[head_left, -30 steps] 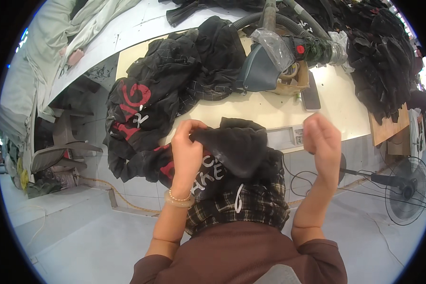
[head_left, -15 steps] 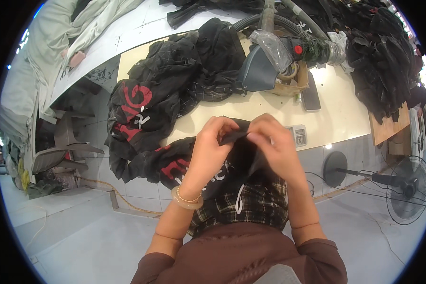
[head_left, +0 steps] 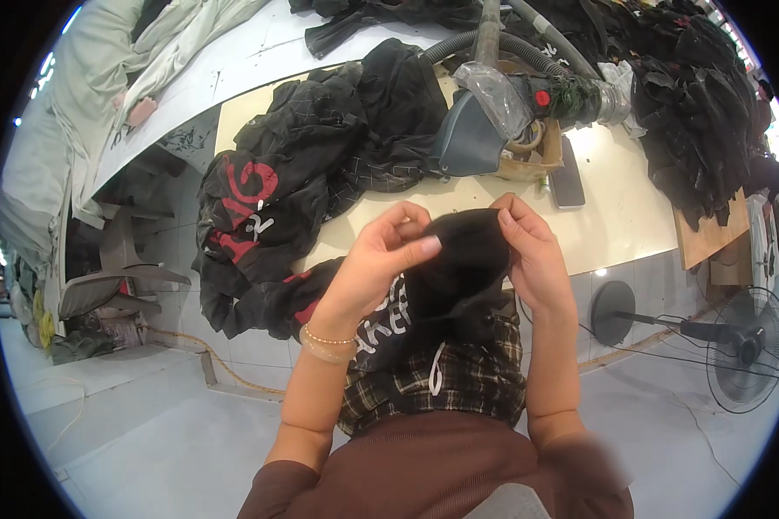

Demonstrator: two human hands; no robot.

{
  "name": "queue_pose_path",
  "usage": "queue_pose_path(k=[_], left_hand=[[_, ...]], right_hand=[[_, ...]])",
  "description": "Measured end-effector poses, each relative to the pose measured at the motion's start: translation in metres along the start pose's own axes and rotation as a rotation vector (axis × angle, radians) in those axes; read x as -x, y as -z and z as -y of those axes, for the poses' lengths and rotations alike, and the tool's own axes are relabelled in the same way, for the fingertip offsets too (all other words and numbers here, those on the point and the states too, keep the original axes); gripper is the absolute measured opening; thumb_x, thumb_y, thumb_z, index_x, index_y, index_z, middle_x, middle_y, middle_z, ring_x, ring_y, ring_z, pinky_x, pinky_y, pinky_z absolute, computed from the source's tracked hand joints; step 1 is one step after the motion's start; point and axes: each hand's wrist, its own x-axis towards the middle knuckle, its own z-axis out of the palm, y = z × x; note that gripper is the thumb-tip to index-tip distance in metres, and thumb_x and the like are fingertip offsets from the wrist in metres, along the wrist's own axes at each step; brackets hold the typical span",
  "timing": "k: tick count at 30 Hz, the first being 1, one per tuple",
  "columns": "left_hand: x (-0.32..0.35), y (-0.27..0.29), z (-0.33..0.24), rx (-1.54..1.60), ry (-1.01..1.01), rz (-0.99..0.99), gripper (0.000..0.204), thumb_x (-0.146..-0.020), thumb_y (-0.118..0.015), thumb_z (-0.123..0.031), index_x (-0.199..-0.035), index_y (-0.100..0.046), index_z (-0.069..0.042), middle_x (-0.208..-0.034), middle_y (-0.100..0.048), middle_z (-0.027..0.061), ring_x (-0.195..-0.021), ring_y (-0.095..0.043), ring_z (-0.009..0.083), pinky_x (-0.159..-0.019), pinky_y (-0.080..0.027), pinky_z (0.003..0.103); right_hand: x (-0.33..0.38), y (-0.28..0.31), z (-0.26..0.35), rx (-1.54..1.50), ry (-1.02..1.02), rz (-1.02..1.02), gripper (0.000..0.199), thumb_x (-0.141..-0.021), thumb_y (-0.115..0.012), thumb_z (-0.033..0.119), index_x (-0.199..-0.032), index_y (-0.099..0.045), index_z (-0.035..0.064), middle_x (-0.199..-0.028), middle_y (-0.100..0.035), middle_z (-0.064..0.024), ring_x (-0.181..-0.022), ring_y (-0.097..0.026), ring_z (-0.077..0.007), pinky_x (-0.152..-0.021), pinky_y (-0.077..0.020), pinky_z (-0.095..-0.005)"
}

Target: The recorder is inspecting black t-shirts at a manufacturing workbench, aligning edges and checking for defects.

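My left hand [head_left: 381, 259] and my right hand [head_left: 528, 251] both grip a bunched black garment [head_left: 459, 268] held up in front of my chest, at the front edge of the pale worktable [head_left: 623, 225]. The fingers of both hands pinch its top fold, thumbs toward each other. White lettering shows on the cloth below my left hand. A beaded bracelet sits on my left wrist. The lower part of the garment hangs over my plaid shirt.
A heap of black clothes with red lettering [head_left: 294, 190] spills over the table's left edge. A grey steam iron [head_left: 472, 130] with hoses sits at the back, a dark phone [head_left: 567, 182] beside it. More black garments [head_left: 692, 112] pile at right. A floor fan [head_left: 749, 346] stands at right.
My right hand came in from the right and joined the left on the black garment. Both hands have since shifted slightly upward, spreading apart along the fold.
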Motion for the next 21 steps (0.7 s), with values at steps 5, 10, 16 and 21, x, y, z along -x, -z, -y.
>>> queue_pose_path(k=[5,10,16,21], left_hand=[[-0.007,0.003,-0.004,-0.04,-0.136,-0.123,0.017,-0.093,-0.06,-0.007,-0.109,-0.055,-0.005,-0.087,-0.058,-0.0061,-0.077,-0.048,-0.0014,-0.066,-0.037,0.014],[-0.01,0.004,-0.001,0.048,-0.175,-0.12,0.014,-0.095,-0.057,-0.006,-0.109,-0.054,-0.005,-0.093,-0.059,-0.0038,-0.079,-0.051,0.0012,-0.073,-0.04,0.015],[-0.011,0.001,-0.006,-0.125,-0.229,-0.06,0.022,-0.089,-0.063,-0.002,-0.108,-0.053,-0.003,-0.097,-0.061,0.0034,-0.09,-0.057,0.0092,-0.082,-0.045,0.023],[-0.017,-0.003,-0.01,-0.393,-0.375,-0.21,0.028,-0.084,-0.068,0.004,-0.106,-0.053,-0.001,-0.097,-0.062,0.0049,-0.095,-0.058,0.0105,-0.086,-0.045,0.023]], right_hand=[[-0.007,0.011,-0.001,0.1,0.044,0.058,0.015,-0.1,-0.051,0.019,-0.092,-0.053,0.006,-0.084,-0.05,0.0069,-0.082,-0.045,-0.0017,-0.077,-0.0376,-0.0186],[-0.011,0.007,0.007,0.237,-0.115,0.112,0.018,-0.095,-0.059,0.019,-0.093,-0.063,0.0022,-0.086,-0.061,0.0035,-0.083,-0.053,-0.0039,-0.079,-0.0405,-0.0196],[-0.02,0.012,0.003,0.107,-0.124,0.097,0.018,-0.089,-0.066,0.013,-0.097,-0.069,-0.002,-0.088,-0.068,-0.0009,-0.083,-0.058,-0.0075,-0.079,-0.0441,-0.0227],[-0.028,0.01,-0.008,0.345,0.151,-0.012,0.016,-0.089,-0.065,0.012,-0.095,-0.068,-0.0036,-0.084,-0.065,0.0,-0.079,-0.055,-0.0069,-0.077,-0.0435,-0.0224]])
